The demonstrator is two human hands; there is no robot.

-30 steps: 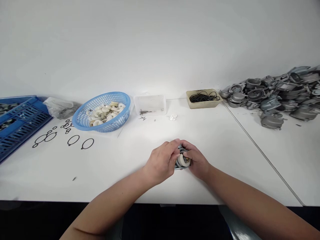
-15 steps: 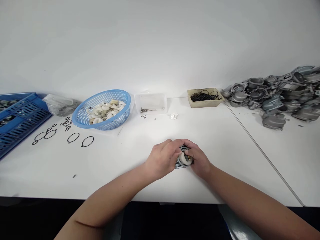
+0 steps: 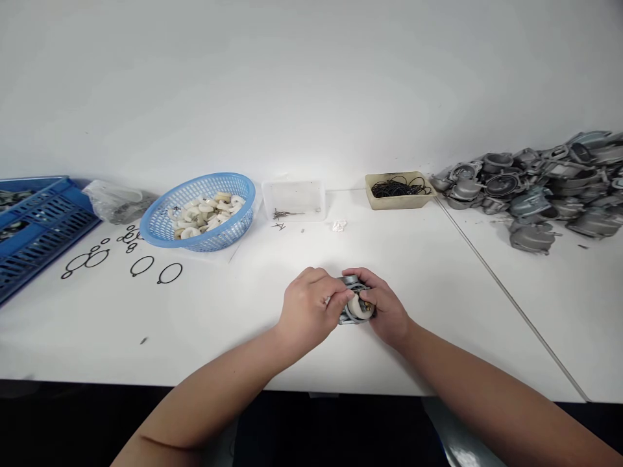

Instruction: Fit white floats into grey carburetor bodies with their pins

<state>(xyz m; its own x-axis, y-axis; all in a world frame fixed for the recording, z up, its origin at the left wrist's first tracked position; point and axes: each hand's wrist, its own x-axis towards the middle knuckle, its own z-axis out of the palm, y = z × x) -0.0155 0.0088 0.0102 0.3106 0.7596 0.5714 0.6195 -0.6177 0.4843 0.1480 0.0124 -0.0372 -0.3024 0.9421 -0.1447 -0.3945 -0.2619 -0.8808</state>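
A small grey metal carburetor (image 3: 349, 280) is held low over the front middle of the white table, its open side facing me. Inside it sits a curved white plastic float (image 3: 361, 310), with a bit of brass showing beside it. My right hand (image 3: 387, 308) is wrapped around the carburetor's right side, the thumb resting by the brass part. From the left, my left hand (image 3: 311, 308) reaches in with thumb and forefinger pinched against the upper left end of the float. Whatever lies between those fingertips is too small to make out.
A blue basket (image 3: 150, 224) holds white floats. Beside it stand a clear tray (image 3: 294, 194) with thin pins and a beige tub (image 3: 399, 202) of black rings. Loose black rings (image 3: 170, 273) and a blue crate (image 3: 46, 250) lie left; grey metal bowls (image 3: 533, 237) are heaped right.
My left hand has drawn back slightly left, its fingers coming off the carburetor's top, which now shows. Its thumb and forefinger pinch at the float. The right hand keeps its hold.
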